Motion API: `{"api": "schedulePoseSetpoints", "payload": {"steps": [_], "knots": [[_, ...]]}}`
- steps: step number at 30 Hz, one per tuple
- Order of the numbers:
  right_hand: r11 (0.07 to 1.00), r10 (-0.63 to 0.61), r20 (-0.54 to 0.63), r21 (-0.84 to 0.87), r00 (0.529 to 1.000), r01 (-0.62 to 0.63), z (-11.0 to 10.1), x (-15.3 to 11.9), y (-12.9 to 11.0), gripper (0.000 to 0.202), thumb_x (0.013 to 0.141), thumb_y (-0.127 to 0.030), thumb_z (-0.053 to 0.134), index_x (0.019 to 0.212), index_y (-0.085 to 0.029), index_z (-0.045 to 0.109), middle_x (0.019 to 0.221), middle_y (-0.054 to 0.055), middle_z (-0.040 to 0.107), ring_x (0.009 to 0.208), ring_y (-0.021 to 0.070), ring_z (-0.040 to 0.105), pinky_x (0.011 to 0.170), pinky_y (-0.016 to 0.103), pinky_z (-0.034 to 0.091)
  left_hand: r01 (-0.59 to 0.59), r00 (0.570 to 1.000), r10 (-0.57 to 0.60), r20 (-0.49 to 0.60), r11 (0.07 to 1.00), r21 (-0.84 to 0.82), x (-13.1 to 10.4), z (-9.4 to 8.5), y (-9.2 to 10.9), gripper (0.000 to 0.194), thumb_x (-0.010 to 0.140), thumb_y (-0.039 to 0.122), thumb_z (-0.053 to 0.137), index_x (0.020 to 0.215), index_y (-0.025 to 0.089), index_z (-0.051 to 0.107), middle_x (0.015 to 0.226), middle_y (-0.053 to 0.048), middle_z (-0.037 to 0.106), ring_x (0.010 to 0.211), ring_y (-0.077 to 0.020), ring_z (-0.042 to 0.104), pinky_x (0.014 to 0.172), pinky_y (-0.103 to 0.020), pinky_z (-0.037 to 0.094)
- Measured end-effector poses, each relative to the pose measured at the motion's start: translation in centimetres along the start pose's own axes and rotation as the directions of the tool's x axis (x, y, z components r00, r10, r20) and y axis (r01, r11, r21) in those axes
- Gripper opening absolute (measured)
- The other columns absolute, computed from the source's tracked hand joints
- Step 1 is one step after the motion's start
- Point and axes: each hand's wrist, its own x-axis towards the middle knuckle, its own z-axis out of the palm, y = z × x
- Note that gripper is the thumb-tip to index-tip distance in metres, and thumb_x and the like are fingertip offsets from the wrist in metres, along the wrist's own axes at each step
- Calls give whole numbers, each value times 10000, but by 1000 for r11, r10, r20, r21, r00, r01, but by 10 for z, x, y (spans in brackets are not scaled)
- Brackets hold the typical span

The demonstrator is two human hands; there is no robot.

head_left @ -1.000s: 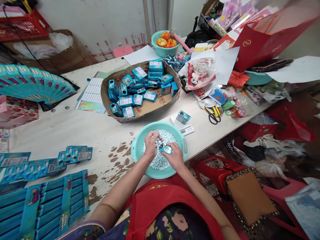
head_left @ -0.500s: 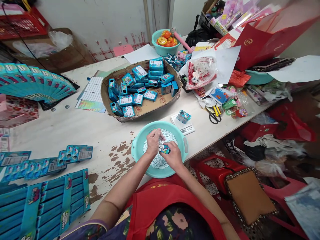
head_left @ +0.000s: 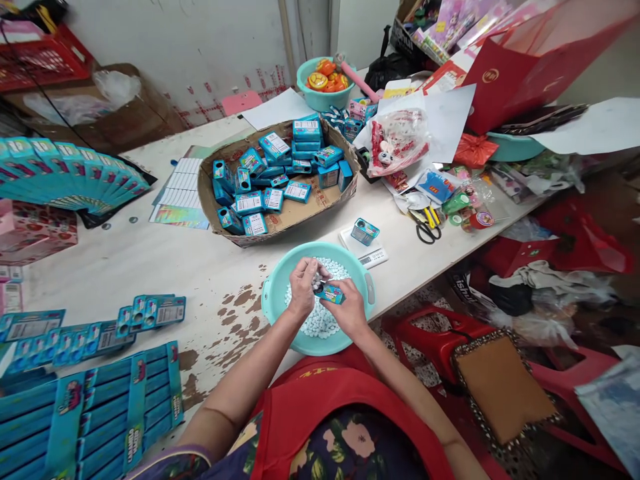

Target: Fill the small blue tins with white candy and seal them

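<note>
A turquoise basin point(head_left: 273, 287) sits at the table's front edge, with many small white tablets point(head_left: 323, 325) in it. Over the basin, my right hand point(head_left: 351, 311) grips a small blue printed box point(head_left: 330, 295), its lettered face turned up. Curled close to the box's left end is my left hand point(head_left: 303, 288), fingers closed round some white tablets that are partly hidden. Behind the basin, a white digital scale point(head_left: 374, 258) carries another blue box point(head_left: 365, 231).
A cut-down cardboard carton point(head_left: 280, 230) holds many blue boxes. Scissors point(head_left: 428, 230) and packets lie to the right. Stacked blue cartons point(head_left: 110, 407) and rows of blue boxes point(head_left: 155, 311) occupy the left. A red stool point(head_left: 425, 327) stands beside the table.
The blue box has turned so that more of its printed face shows. Fewer loose tablets show between my hands. The view has shifted slightly.
</note>
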Motion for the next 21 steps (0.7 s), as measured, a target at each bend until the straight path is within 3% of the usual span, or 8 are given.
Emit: {"api": "schedulePoseSetpoints", "payload": {"steps": [4,10,16,19,21], "knots": [[998,6,-11,57,1000,-5,1,1,2,335,657,-159,723,973,-245,654,927,16,608,915,203,588,828,338,461,-26,1000,26,0,999,-20,-2,0,1,224,817,407,568,784,187,551,692,2,608,606,-119,602,615,-258,487],[995,5,-28,97,1000,-3,-1,0,3,344,653,-171,731,981,-251,662,941,20,616,924,205,594,844,351,466,10,1000,-10,-30,1000,14,1,1,-1,264,807,448,571,783,186,552,677,10,575,476,-73,498,416,-194,359],[989,-17,-33,143,999,22,-9,-2,14,366,658,-232,757,1011,-268,668,957,28,616,939,215,592,854,366,472,20,1000,-20,5,1000,13,4,3,5,264,838,455,521,778,198,540,592,38,511,409,-63,399,393,-199,306],[982,19,-69,188,997,-6,-14,-2,30,342,658,-272,765,989,-256,679,948,30,614,932,214,597,856,369,474,-12,999,2,34,952,307,19,-16,-6,268,868,447,451,792,206,542,618,18,530,462,-97,448,440,-226,351],[979,34,-87,204,996,-16,-18,-3,39,359,658,-288,770,1002,-248,675,966,34,611,944,214,594,866,369,471,-56,984,-77,162,729,682,25,-35,-23,255,866,410,438,812,196,567,722,-30,590,612,-148,545,556,-267,426]]}}
